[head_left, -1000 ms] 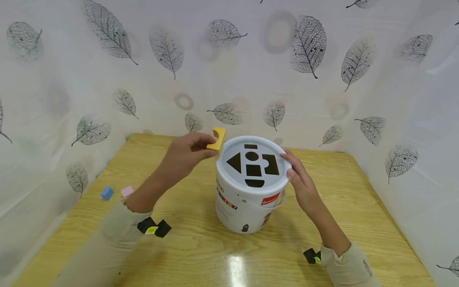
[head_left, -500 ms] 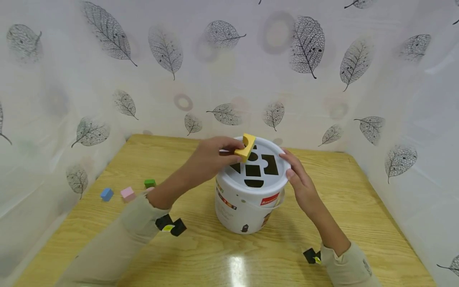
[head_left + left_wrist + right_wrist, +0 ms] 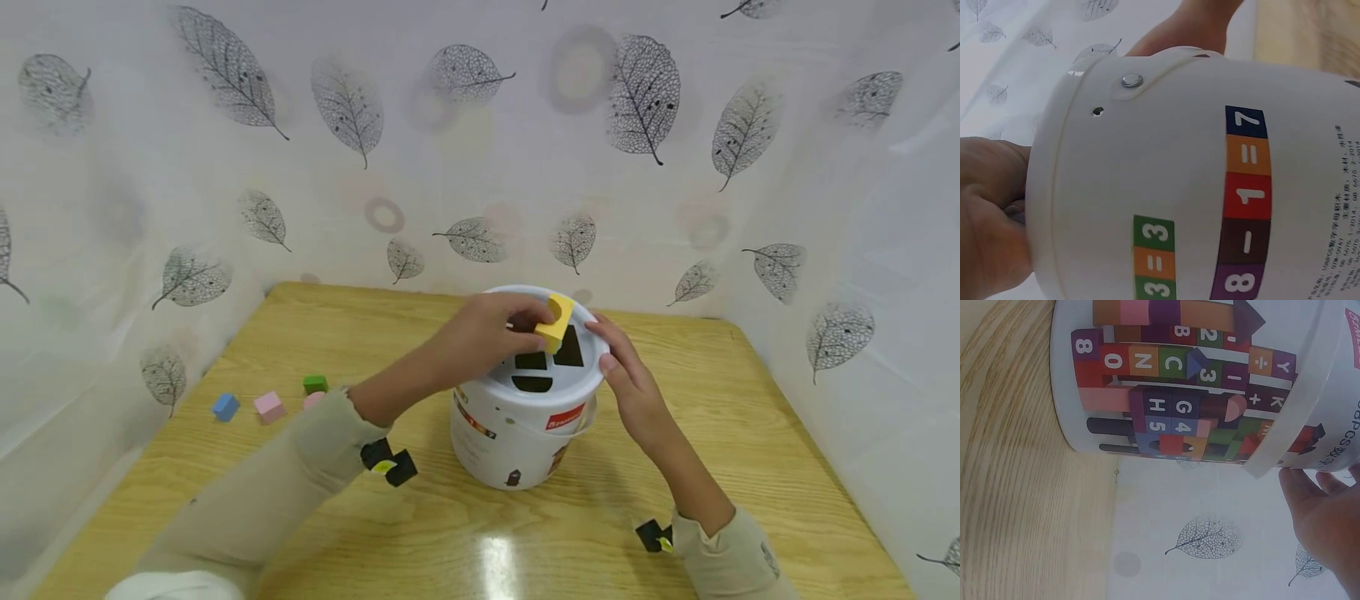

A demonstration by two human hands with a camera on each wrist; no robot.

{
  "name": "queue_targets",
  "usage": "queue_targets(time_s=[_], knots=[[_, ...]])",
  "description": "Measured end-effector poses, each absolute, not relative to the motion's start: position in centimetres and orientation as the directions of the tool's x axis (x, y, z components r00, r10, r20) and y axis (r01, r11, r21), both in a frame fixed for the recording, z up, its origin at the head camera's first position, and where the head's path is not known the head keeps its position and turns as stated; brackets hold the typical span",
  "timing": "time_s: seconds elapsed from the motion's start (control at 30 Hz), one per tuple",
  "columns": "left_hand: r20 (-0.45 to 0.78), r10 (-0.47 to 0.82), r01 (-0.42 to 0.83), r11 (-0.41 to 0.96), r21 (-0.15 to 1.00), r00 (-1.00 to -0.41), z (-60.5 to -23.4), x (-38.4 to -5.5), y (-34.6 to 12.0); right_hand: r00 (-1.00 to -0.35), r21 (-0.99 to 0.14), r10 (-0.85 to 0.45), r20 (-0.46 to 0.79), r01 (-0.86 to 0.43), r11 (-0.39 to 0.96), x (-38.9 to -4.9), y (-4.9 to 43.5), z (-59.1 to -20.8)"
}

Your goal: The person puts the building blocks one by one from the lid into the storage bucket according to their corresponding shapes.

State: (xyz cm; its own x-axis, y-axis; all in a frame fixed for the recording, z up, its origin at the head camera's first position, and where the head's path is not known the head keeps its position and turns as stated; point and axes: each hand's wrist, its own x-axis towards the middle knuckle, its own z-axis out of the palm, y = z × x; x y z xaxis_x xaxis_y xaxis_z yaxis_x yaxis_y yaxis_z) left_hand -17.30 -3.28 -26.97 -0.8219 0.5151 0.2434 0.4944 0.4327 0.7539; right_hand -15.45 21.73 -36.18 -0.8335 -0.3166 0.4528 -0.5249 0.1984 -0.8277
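My left hand [image 3: 487, 332] pinches a yellow block with a curved notch [image 3: 557, 321] between thumb and fingers. It is over the lid [image 3: 573, 385] of a white bucket [image 3: 483, 442], near a dark notched opening [image 3: 572, 346]. Whether the block touches the lid is unclear. Other cut-outs, a square and a half-round, show below it; the left hand covers the rest. On the lid's right rim rests my right hand [image 3: 633, 387], its fingers fairly straight. In the right wrist view, the fingers of this hand [image 3: 1329, 519] touch the bucket by the lid edge.
Left on the wooden table [image 3: 420, 533] lie a blue block [image 3: 225, 407], a pink block [image 3: 269, 407] and a green block [image 3: 315, 384]. Another pink piece [image 3: 313, 400] is partly behind the left sleeve. A leaf-print sheet [image 3: 480, 150] encloses the table's back and sides.
The left hand has carried the yellow block rightward, from beside the bucket's left rim to over the lid's notched opening. The right hand and the bucket have stayed in place.
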Motion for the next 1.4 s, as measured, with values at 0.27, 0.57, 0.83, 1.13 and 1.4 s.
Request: queue_targets(time_s=[0.27, 0.57, 0.83, 1.13, 1.4], knots=[[0.198, 0.585, 0.517, 0.449, 0.729, -0.787, -26.3, -17.4, -1.6, -0.836, -0.833, -0.322, 0.444, -0.518, 0.197, -15.4, 21.8, -36.2], [0.177, 0.58, 0.514, 0.49, 0.704, -0.795, -26.3, -17.4, -1.2, -0.847, -0.837, -0.323, 0.422, -0.501, 0.22, -15.3, 21.8, -35.9], [0.183, 0.579, 0.518, 0.488, 0.702, -0.794, -26.3, -17.1, -1.5, -0.847, -0.839, -0.321, 0.423, -0.5, 0.214, -15.3, 21.8, -36.0], [0.177, 0.559, 0.484, 0.468, 0.74, -0.81, -26.4, -17.1, -2.1, -0.847, -0.835, -0.312, 0.431, -0.505, 0.219, -15.4, 21.8, -36.2], [0.158, 0.551, 0.469, 0.487, 0.737, -0.82, -26.3, -17.3, -1.4, -0.846, -0.836, -0.322, 0.426, -0.504, 0.218, -15.4, 21.9, -36.2]])
